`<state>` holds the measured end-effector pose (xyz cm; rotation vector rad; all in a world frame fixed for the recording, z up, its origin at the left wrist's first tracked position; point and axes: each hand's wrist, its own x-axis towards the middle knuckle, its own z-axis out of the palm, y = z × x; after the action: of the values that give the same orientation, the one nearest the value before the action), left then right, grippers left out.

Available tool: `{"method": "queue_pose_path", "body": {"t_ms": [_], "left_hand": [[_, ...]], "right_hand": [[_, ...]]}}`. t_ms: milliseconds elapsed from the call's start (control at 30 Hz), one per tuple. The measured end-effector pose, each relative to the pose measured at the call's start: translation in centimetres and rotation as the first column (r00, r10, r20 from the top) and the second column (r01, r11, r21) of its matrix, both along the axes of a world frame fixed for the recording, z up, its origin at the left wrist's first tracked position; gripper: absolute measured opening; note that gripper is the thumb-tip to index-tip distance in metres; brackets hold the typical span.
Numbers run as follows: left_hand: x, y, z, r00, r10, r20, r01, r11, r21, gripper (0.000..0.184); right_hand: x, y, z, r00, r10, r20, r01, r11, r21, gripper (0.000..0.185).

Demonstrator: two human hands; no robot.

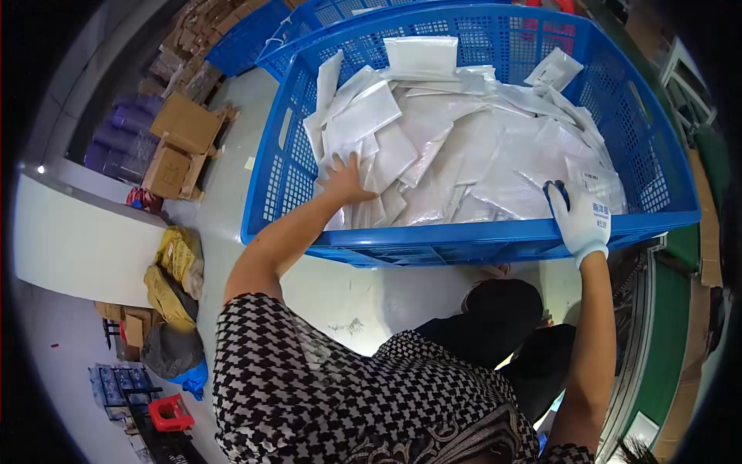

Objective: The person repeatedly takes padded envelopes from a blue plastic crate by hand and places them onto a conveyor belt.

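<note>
A large blue plastic crate (433, 240) with mesh walls holds a heap of flat white, translucent packets (433, 147). My left hand (345, 181), bare and open, lies over packets near the crate's left side, its fingers spread. It does not visibly grip any of them. My right hand (580, 219) wears a white glove with blue on the finger side. It reaches over the near rim at the right, beside packets. Its thumb and a bent finger show a gap; the other fingers are hidden. A labelled packet (555, 71) rests at the far right of the heap.
More blue crates (247, 37) stand behind. Cardboard boxes (185, 124) sit on a pallet at left, with yellow sacks (174, 271), a dark bag (171, 348) and a red stool (170, 413) lower down. A green strip (665, 348) runs along the right.
</note>
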<state>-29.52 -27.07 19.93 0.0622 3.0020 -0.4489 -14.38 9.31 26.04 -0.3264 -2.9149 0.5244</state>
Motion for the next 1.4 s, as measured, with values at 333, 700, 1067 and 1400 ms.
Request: {"method": "queue_pose_path", "body": {"t_ms": [333, 700, 1067, 1400], "left_hand": [[-1.5, -6.1, 2.5, 0.994, -0.003, 0.107, -0.015, 0.987, 0.162, 0.099], [0.1, -2.1, -0.5, 0.781, -0.546, 0.303, 0.604, 0.784, -0.142, 0.051], [-3.2, -2.9, -3.2, 0.882, -0.256, 0.395, 0.224, 0.966, 0.126, 0.031], [-1.0, -3.3, -3.5, 0.795, -0.564, 0.225, 0.596, 0.796, -0.110, 0.023]], "right_hand": [[0.6, 0.2, -0.8, 0.993, 0.013, -0.121, -0.007, 0.999, 0.042, 0.036], [0.4, -0.4, -0.6, 0.997, -0.014, -0.082, 0.014, 1.000, -0.001, 0.035], [0.4, -0.1, -1.7, 0.970, 0.042, -0.238, -0.008, 0.990, 0.143, 0.034], [0.6, -0.5, -1.4, 0.972, 0.017, -0.232, 0.015, 0.991, 0.131, 0.035]]}}
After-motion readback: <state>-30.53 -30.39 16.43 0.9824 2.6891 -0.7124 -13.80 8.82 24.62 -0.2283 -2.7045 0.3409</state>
